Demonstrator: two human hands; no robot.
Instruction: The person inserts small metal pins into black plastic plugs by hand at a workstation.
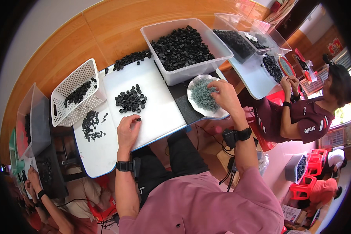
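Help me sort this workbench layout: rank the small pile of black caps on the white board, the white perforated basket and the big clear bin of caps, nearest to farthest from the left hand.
1. Small pile of black caps, just beyond the left hand.
2. White perforated basket, to its left.
3. Big clear bin, far right.

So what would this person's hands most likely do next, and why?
Probably the right hand lifts one grey piece from the dish and carries it to the left hand, since the left fingertips already pinch a small black cap on the white board, while the right fingers dig into the grey pile.
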